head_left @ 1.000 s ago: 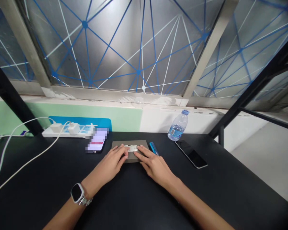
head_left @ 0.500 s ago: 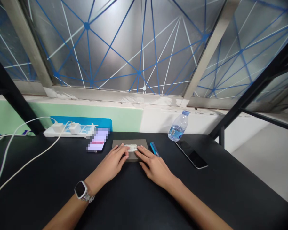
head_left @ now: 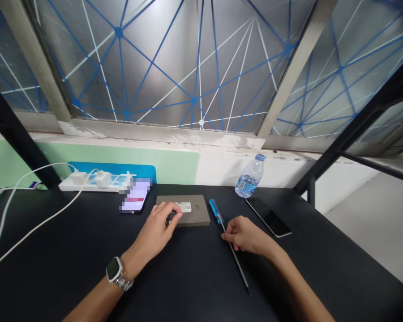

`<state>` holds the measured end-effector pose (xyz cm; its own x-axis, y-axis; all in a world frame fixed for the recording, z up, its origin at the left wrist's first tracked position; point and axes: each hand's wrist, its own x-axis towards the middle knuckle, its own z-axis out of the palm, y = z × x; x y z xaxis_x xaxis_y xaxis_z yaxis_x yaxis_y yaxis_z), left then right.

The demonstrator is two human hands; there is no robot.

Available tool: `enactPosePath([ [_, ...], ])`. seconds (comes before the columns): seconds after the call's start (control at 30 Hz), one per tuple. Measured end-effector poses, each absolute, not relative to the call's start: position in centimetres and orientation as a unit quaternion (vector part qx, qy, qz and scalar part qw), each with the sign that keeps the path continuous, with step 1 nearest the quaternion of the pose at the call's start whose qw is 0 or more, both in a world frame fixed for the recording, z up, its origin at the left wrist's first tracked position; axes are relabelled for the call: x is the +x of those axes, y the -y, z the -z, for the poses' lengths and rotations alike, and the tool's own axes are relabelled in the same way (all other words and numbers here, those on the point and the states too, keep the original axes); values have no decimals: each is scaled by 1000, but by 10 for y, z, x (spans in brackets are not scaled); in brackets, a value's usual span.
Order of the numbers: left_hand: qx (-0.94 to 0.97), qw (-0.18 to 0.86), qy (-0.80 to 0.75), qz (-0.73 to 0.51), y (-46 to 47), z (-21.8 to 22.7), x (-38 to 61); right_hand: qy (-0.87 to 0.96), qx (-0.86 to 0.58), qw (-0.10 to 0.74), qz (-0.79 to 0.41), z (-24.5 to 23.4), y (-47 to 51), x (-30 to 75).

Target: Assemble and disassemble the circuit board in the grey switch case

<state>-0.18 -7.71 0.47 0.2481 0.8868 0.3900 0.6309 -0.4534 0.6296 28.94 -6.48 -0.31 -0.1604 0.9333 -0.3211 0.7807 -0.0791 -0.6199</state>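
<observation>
Between my hands a flat grey-brown board (head_left: 201, 217) lies on the table, a small white rectangular piece (head_left: 184, 207) on top of it. My left hand (head_left: 159, 221) rests over the board's left part, beside the white piece. Its fingers are curled, thumb and index close together; whatever they may hold is hidden. With thumb and fingers, my right hand (head_left: 243, 235) pinches the thin metal shaft of a screwdriver (head_left: 216, 211). The blue handle points away from me, and the long shaft slants toward me past the hand. Tiny dark bits lie on the board's right part.
To the right are a dark-screened phone (head_left: 268, 217) and a plastic water bottle (head_left: 249, 176). A lit phone (head_left: 136, 194) lies at the left, by a white power strip (head_left: 87, 182) with plugs and trailing white cables (head_left: 40, 230). A wall and window stand behind the black table (head_left: 188, 277).
My right hand has left the board, moved right and toward me, and taken hold of the screwdriver's shaft. My left hand stays at the board with little movement.
</observation>
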Motion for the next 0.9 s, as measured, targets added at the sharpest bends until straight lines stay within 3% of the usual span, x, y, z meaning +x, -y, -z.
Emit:
enactPosePath([
  [0.1,749,214,-486,-396,77,-4,0,630,-612,178,-444,3,65,284],
  [0.27,652,362,-453,-488,74,1,7,541,-478,376,-580,-17,70,268],
  [0.43,553,503,-415,-519,75,5,17,498,-355,522,-595,-19,78,247],
  [0.63,449,603,-389,-533,79,2,23,488,-311,583,-570,-10,79,238],
  [0.9,442,613,-389,-527,78,8,23,480,-309,620,-538,-10,80,232],
])
